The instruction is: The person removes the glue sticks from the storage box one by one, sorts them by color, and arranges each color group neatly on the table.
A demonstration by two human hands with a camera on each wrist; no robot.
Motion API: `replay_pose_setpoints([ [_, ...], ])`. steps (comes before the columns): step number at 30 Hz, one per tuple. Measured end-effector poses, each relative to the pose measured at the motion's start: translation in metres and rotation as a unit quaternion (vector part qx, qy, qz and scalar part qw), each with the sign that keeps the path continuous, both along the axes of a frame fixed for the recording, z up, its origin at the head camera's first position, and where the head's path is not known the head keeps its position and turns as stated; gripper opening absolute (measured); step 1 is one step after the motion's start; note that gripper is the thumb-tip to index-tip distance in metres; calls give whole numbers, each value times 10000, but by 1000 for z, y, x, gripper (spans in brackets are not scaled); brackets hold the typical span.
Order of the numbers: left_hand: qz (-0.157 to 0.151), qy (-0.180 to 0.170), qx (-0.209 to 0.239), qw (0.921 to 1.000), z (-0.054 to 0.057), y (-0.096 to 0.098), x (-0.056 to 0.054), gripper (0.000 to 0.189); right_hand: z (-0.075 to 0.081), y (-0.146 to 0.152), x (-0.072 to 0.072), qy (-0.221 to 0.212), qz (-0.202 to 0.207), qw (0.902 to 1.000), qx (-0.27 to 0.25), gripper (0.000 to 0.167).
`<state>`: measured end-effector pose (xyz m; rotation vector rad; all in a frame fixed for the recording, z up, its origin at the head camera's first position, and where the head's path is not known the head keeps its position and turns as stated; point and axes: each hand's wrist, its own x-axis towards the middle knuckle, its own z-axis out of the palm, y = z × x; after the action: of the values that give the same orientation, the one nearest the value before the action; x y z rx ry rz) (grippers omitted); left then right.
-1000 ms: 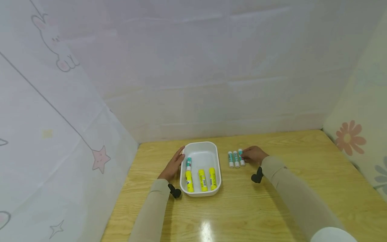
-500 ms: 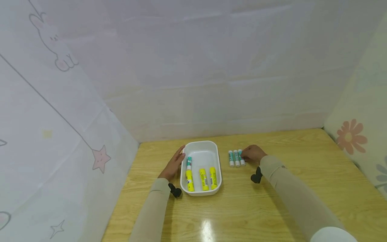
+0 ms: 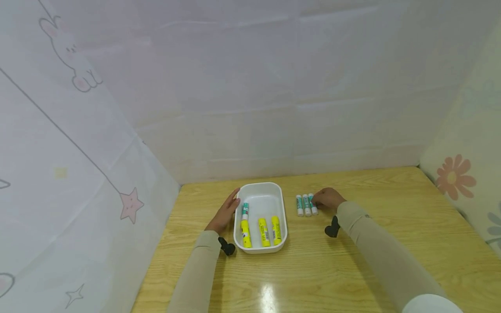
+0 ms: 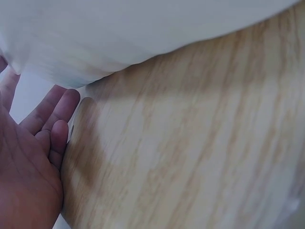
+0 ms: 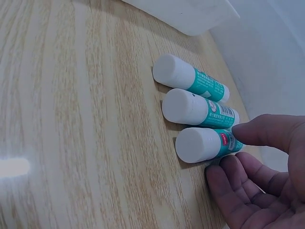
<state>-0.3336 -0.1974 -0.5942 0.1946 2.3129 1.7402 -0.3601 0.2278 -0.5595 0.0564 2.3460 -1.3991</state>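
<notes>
Your right hand [image 3: 328, 198] pinches the outer teal stick [image 5: 207, 144], the one of its row farthest from the table's left edge, with the thumb by the stick's far end and the other fingers curled low at its side. Your left hand [image 3: 224, 213] is relaxed and grips nothing, its straight fingers laid along the white tray [image 3: 261, 251] on the side toward the left edge of the table [image 3: 313, 269].

Watch the roll: these sticks are round, so a pinch so close to one end could let the white cap dip or swing. Your thumb also sits just beside the middle teal stick [image 5: 199, 109]; a sideways nudge there could push it into the inner teal stick [image 5: 190, 78] and spread the row. Pressing harder with the left hand might slide the tray and set its contents rolling.

Count one tray and seven sticks. Four are teal and white: three side by side near the table's far edge, plus one in the tray [image 3: 245, 211]. Three are yellow, all in the tray: a left one [image 3: 245, 234], end to end with that teal one, a middle one [image 3: 264, 232] and a right one [image 3: 276, 230].
</notes>
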Motion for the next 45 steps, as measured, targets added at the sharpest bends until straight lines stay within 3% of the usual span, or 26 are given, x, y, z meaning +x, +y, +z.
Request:
replay_pose_setpoints([
  [3, -102, -89, -44, 9999, 2, -1, -1, 57, -1, 0, 0, 8, 7, 10000, 9, 42],
  [6, -181, -144, -135, 9996, 16, 1, 6, 57, 0, 0, 0, 35, 36, 10000, 15, 41],
  [7, -161, -140, -128, 9997, 16, 2, 6, 56, 1, 0, 0, 43, 48, 10000, 12, 41],
  [10, -40, -39, -105, 9999, 13, 3, 6, 53, 4, 0, 1, 28, 50, 10000, 23, 42],
  [13, 62, 36, -22, 10000, -2, 0, 0, 51, 6, 0, 1, -43, 60, 10000, 37, 42],
  [24, 69, 10, 32, 10000, -1, 2, -2, 53, 24, 4, -2, -33, 235, 9997, 104, 52],
  [30, 207, -37, 4, 9998, -2, 1, -2, 52, 37, -5, -7, -161, 170, 9987, -451, 55],
  [35, 238, 0, 58, 9997, -2, 2, -2, 54, 48, -16, -13, -139, 223, 9979, -600, 59],
  [45, 166, 45, 5, 9999, -3, 3, -1, 58, 76, -51, -14, 30, 537, 9939, -958, 47],
])
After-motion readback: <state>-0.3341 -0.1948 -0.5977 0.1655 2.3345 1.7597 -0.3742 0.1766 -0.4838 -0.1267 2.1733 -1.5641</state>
